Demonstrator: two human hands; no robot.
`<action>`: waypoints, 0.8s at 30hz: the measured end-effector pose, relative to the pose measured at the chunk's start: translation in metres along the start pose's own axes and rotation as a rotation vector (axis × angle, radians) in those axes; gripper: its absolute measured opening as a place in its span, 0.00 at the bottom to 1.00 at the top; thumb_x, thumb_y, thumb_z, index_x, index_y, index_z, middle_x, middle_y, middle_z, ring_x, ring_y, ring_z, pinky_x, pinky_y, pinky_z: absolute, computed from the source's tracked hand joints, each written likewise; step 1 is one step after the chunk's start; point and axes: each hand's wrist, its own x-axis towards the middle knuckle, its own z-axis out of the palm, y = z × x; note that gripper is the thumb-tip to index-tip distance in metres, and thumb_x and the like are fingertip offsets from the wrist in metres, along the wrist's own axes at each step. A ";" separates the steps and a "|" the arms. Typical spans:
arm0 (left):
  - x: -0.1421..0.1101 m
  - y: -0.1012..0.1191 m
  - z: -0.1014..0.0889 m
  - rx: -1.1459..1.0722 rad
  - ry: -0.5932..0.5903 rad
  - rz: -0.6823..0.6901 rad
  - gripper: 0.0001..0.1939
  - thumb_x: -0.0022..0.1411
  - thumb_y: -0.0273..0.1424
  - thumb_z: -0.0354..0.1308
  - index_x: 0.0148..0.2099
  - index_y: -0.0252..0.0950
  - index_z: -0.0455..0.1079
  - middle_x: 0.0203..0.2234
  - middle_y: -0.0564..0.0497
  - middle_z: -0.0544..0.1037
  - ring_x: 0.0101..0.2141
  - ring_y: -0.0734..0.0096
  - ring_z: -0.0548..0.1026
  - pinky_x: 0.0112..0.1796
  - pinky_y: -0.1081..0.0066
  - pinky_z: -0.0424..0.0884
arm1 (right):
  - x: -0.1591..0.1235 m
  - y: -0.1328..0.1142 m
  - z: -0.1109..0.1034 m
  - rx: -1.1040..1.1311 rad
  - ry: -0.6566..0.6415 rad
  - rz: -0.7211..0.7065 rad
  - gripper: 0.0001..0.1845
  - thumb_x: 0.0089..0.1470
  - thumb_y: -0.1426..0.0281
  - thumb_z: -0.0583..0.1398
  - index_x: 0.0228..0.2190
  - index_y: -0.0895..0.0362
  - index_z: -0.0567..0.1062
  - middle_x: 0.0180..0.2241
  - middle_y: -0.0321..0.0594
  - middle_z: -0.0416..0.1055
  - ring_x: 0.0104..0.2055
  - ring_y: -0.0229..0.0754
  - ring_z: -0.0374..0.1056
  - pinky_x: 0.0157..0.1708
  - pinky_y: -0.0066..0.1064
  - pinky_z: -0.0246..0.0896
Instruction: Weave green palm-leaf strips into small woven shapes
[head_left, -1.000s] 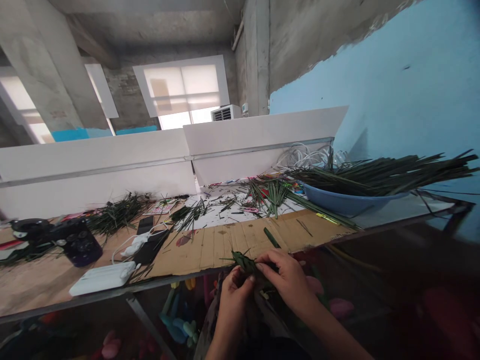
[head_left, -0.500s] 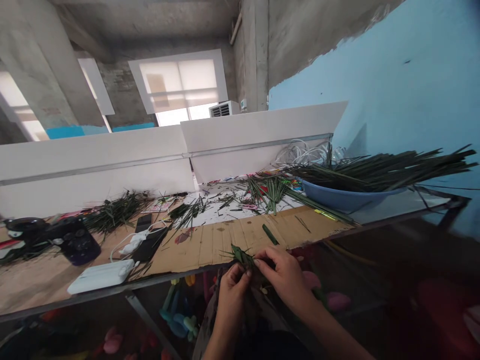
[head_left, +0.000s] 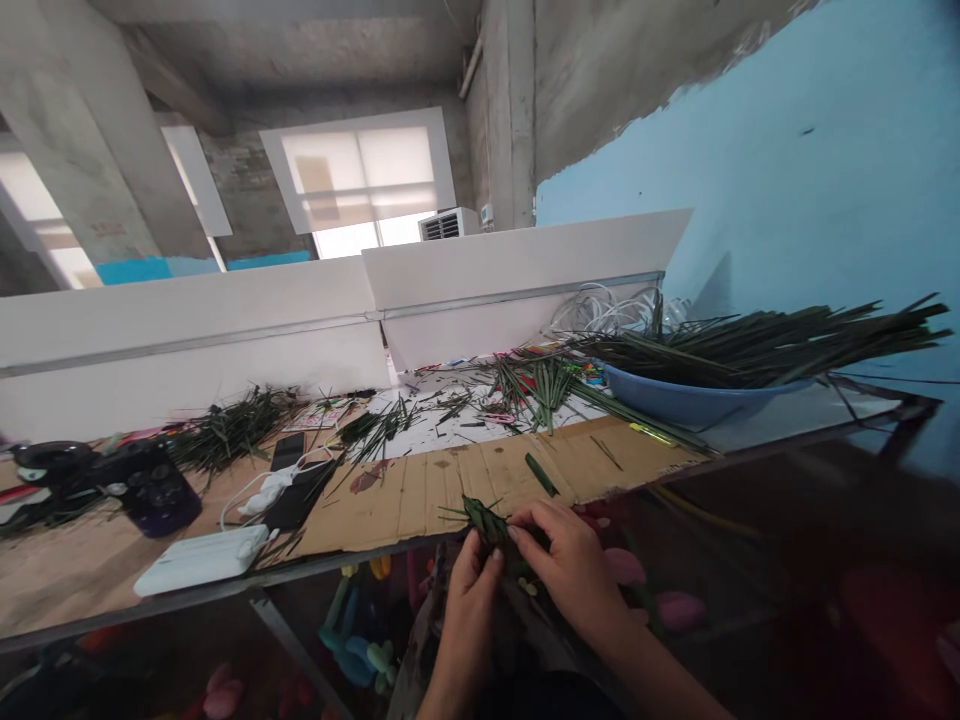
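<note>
A small piece of woven green leaf strips [head_left: 486,520], with thin ends sticking out, is held at the table's front edge. My left hand [head_left: 474,578] pinches it from below, thumb and fingers closed. From the right, my right hand [head_left: 559,545] has its thumb and forefinger closed on the side of the same woven piece. The fingertips hide part of it. Just beyond, a short cut leaf strip [head_left: 541,474] lies on the cardboard [head_left: 420,487].
A blue basin [head_left: 690,398] full of long leaves stands at the right. Leaf piles [head_left: 232,428] and scraps cover the back. At left lie a white power bank [head_left: 199,562], phones [head_left: 300,495], cables and a dark cup [head_left: 150,490]. Balloons [head_left: 352,640] are under the table.
My left hand's fingers have shifted slightly on the woven piece, the thumb straighter now. My right hand has hardly moved. The camera view has tilted a little.
</note>
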 end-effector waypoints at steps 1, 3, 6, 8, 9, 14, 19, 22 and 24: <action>0.000 0.000 0.000 0.031 -0.006 0.008 0.20 0.58 0.39 0.65 0.51 0.38 0.77 0.52 0.43 0.79 0.57 0.50 0.70 0.59 0.57 0.62 | 0.000 0.000 0.000 -0.001 0.005 -0.002 0.07 0.57 0.73 0.58 0.28 0.54 0.74 0.31 0.38 0.74 0.38 0.46 0.69 0.38 0.34 0.58; 0.000 0.000 0.000 0.094 0.008 0.021 0.21 0.58 0.41 0.64 0.52 0.38 0.76 0.52 0.42 0.79 0.57 0.49 0.71 0.59 0.56 0.62 | 0.000 0.001 -0.001 -0.002 0.013 -0.006 0.07 0.58 0.73 0.57 0.28 0.54 0.74 0.30 0.38 0.74 0.37 0.46 0.69 0.38 0.34 0.58; 0.000 0.001 0.002 0.164 0.044 0.037 0.22 0.57 0.43 0.65 0.50 0.37 0.77 0.49 0.42 0.80 0.54 0.49 0.72 0.57 0.58 0.64 | 0.000 0.000 -0.001 -0.003 0.017 -0.010 0.07 0.57 0.74 0.57 0.28 0.54 0.73 0.31 0.38 0.74 0.38 0.47 0.69 0.39 0.34 0.58; 0.000 0.004 0.004 0.186 0.050 0.052 0.20 0.58 0.43 0.65 0.48 0.36 0.77 0.46 0.43 0.81 0.51 0.51 0.74 0.55 0.60 0.66 | 0.000 0.000 -0.001 -0.004 0.018 -0.010 0.07 0.57 0.74 0.57 0.28 0.55 0.73 0.31 0.39 0.74 0.38 0.47 0.69 0.39 0.34 0.58; 0.000 0.006 0.005 0.195 0.049 0.063 0.18 0.58 0.42 0.64 0.47 0.36 0.77 0.44 0.44 0.82 0.50 0.52 0.74 0.53 0.61 0.66 | 0.000 0.000 -0.001 -0.006 0.015 -0.010 0.07 0.57 0.74 0.57 0.28 0.55 0.73 0.31 0.39 0.73 0.38 0.47 0.69 0.39 0.34 0.58; -0.003 0.008 0.008 0.172 0.053 0.082 0.14 0.61 0.41 0.63 0.43 0.36 0.77 0.38 0.47 0.82 0.44 0.57 0.76 0.48 0.66 0.68 | 0.000 -0.002 0.000 -0.003 0.005 0.001 0.07 0.57 0.74 0.57 0.28 0.55 0.73 0.31 0.39 0.74 0.38 0.47 0.69 0.39 0.34 0.58; -0.003 0.004 0.006 0.089 0.075 0.043 0.14 0.58 0.41 0.65 0.40 0.37 0.78 0.34 0.49 0.81 0.41 0.59 0.76 0.44 0.67 0.70 | 0.001 -0.003 0.000 0.024 0.000 0.005 0.07 0.57 0.74 0.58 0.29 0.55 0.73 0.31 0.38 0.74 0.38 0.46 0.69 0.39 0.33 0.58; -0.002 0.004 0.004 0.048 0.061 0.032 0.13 0.57 0.40 0.66 0.41 0.37 0.79 0.36 0.48 0.82 0.43 0.58 0.76 0.48 0.65 0.69 | 0.000 -0.004 0.000 0.032 -0.011 0.011 0.07 0.57 0.74 0.57 0.28 0.55 0.73 0.31 0.38 0.74 0.38 0.46 0.69 0.39 0.34 0.58; -0.001 0.005 0.004 0.030 0.046 0.029 0.15 0.57 0.40 0.66 0.43 0.37 0.79 0.38 0.46 0.82 0.46 0.56 0.76 0.51 0.63 0.68 | -0.001 -0.004 -0.001 0.034 -0.016 0.014 0.07 0.57 0.74 0.57 0.28 0.55 0.73 0.31 0.38 0.73 0.38 0.47 0.69 0.39 0.34 0.58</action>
